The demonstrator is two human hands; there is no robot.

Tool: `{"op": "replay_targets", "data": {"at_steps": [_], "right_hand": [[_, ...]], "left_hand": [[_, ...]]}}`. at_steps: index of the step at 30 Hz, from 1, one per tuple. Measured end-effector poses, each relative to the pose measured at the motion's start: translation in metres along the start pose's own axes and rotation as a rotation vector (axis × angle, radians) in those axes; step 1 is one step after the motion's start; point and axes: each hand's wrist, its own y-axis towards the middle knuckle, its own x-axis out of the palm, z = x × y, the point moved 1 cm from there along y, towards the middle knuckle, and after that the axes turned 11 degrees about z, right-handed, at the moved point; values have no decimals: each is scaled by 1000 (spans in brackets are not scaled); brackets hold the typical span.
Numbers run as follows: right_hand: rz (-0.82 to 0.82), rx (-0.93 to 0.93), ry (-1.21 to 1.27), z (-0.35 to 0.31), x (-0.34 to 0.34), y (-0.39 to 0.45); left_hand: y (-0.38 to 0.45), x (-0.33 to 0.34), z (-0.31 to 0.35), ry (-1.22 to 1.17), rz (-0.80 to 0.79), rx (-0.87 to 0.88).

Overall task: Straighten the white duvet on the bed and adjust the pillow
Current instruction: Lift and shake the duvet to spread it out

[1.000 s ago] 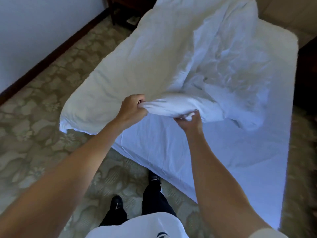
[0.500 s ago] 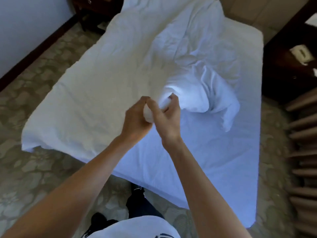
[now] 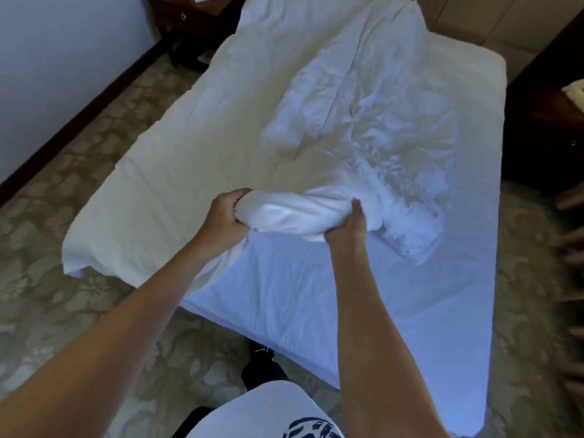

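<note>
1. The left hand point(image 3: 226, 213) gripped one end of a bunched roll of the white duvet point(image 3: 221, 128), fingers curled round the cloth.
2. The right hand point(image 3: 347, 227) gripped the same roll from beneath at its other end, thumb up against the fabric; the two hands were apart with the roll stretched between them.
3. The duvet lay across the bed point(image 3: 363, 311): smooth over the left half, its left edge and near-left corner hanging past the mattress side above the carpet point(image 3: 63, 305); crumpled in a heap on the right half.
4. The near part of the bed showed bare sheet, from the hands down to the foot edge and along the right side.
5. Patterned carpet ran along the left side up to the wall point(image 3: 47, 74) and its dark skirting.
6. A dark wooden nightstand point(image 3: 189, 20) stood at the far left, near the head of the bed.
7. Dark furniture point(image 3: 550, 121) stood close along the right edge.
8. No pillow could be told apart from the bedding.
</note>
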Motion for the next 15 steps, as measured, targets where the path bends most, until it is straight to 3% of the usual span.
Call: {"op": "replay_targets", "data": {"at_steps": [2,4,6,7,9,11,13,15], "right_hand": [[140,-372,-42,-33,3,-24],[101,-718,-188,-46,-2,-74],[-27,-1023,-349,-34,-17,-125],[-95,-1169,-426,-26,-26,-143],[-311,-1255,-546,-25,-42,-160],[-478,-1156,-694,-43,-54,-156],[-500,-1087,-805,-62,-77,-141],[-411,-1244,-948,-70,-114,-118]], "left_hand": [[-8,1,3,275,18,37],[-28,17,19,519,-107,180],[-57,44,48,399,-193,283],[-72,59,63,222,-187,220],[-92,78,79,-26,-26,43],[-97,83,80,26,207,20],[-100,77,79,140,307,65],[-101,66,83,247,305,148]]}}
